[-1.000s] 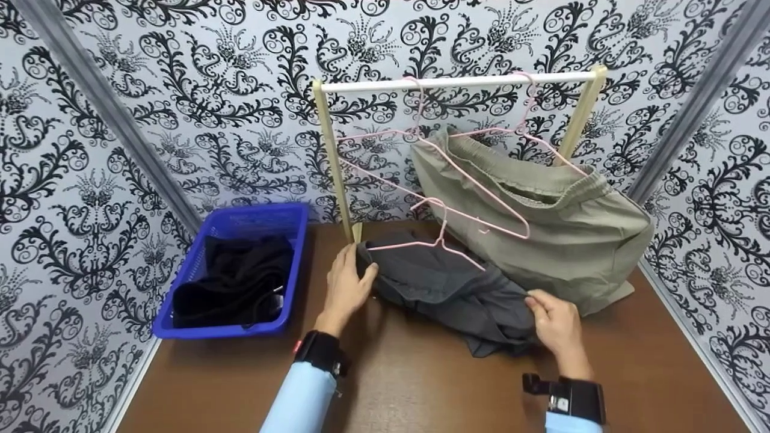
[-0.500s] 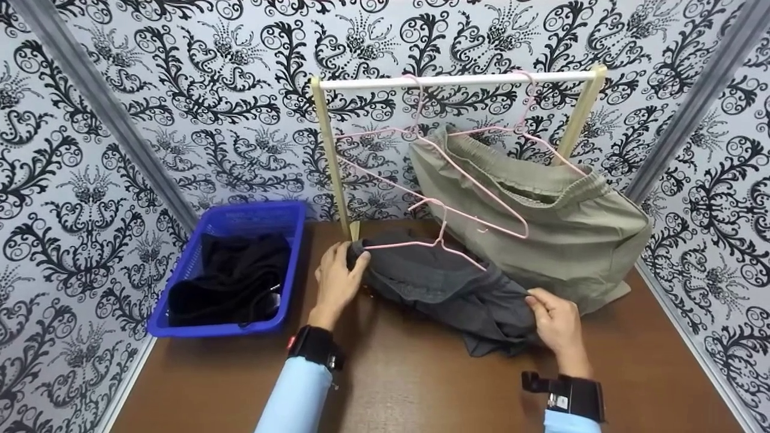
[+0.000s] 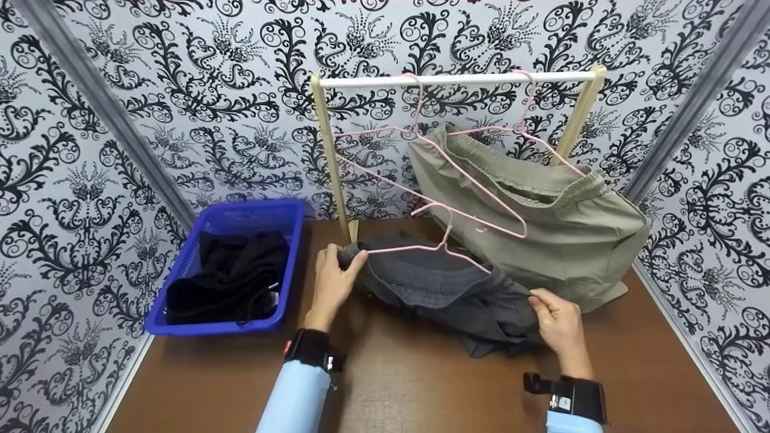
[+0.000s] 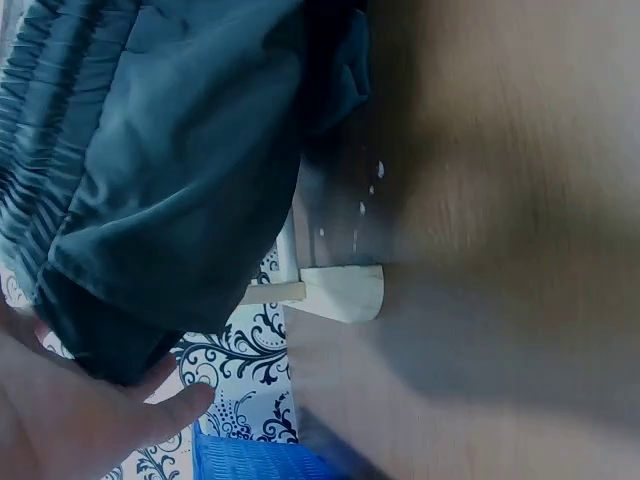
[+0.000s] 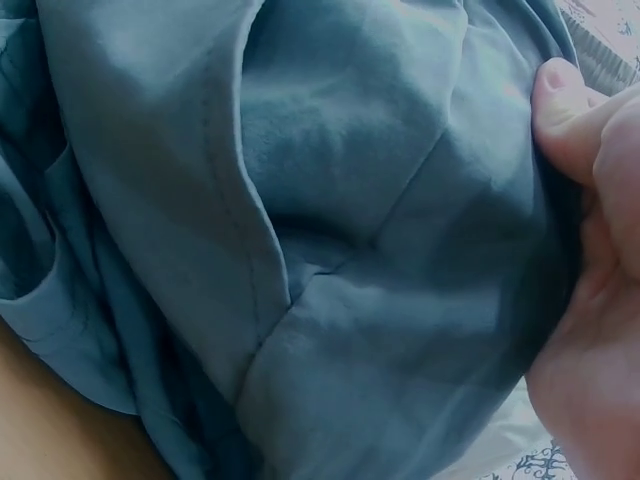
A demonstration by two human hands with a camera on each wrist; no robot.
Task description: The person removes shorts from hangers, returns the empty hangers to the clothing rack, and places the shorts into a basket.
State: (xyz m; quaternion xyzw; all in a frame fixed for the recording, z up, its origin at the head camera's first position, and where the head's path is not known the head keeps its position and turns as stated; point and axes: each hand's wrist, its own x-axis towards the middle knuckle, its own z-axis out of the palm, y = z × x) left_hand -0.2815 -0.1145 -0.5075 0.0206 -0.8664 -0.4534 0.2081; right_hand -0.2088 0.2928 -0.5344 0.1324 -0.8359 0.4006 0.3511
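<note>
A pair of dark grey elastic-waist pants point(image 3: 439, 300) is stretched between the two hands, low over the table. Inside its waistband sits a pink hanger point(image 3: 415, 248), the hook sticking up out of the opening. My left hand point(image 3: 334, 282) holds the left end of the waistband, thumb in front at the hanger's tip. At the other side my right hand point(image 3: 559, 319) pinches the fabric edge between thumb and fingers. The left wrist view shows the gathered waistband point(image 4: 50, 130) above that hand's thumb; a slanted pocket opening point(image 5: 250, 160) fills the right wrist view.
Behind stands a rack with a white rail point(image 3: 469, 79). From it hang an empty pink hanger point(image 3: 475, 180) and olive-green pants point(image 3: 541, 240) on another pink hanger. A blue basket point(image 3: 292, 264) with black clothing point(image 3: 234, 276) stands left on the brown table point(image 3: 409, 385).
My left hand has shifted left and slightly down, drawing the waistband end with it. The hanger has moved slightly right and down. My right hand stays nearly in place.
</note>
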